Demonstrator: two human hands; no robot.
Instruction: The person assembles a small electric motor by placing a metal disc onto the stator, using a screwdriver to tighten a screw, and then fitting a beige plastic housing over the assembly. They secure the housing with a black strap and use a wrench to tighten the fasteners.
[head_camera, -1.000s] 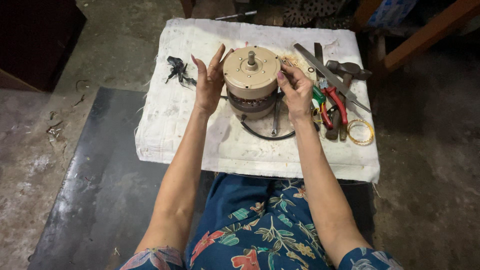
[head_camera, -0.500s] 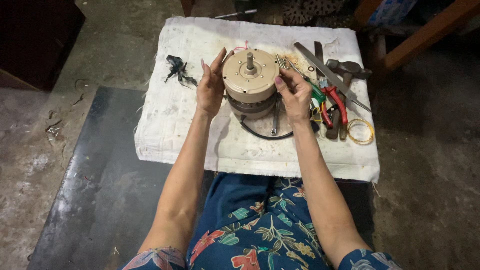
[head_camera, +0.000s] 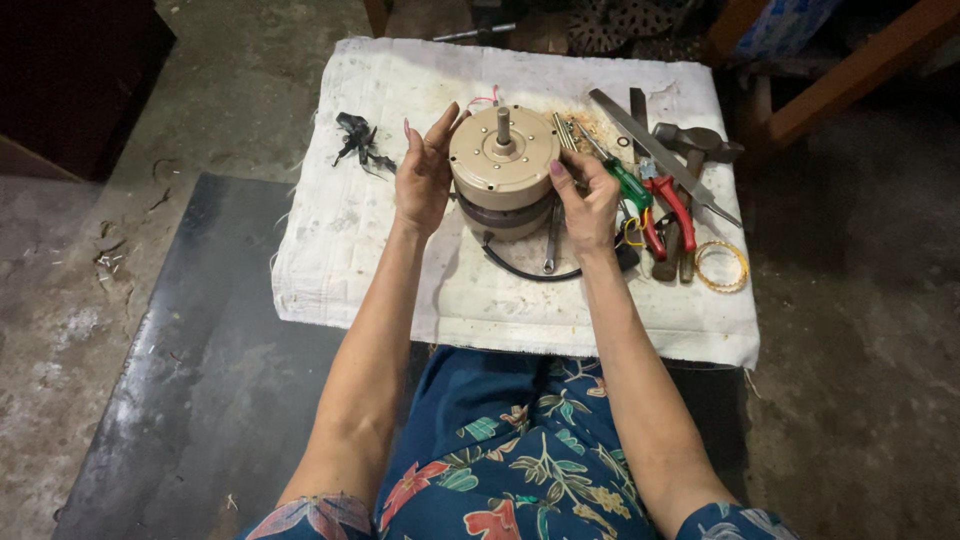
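The round beige metal motor housing (head_camera: 503, 160), tilted toward twelve o'clock a second ago, now sits level, shaft upright, between the left hand (head_camera: 425, 178) and right hand (head_camera: 585, 200).
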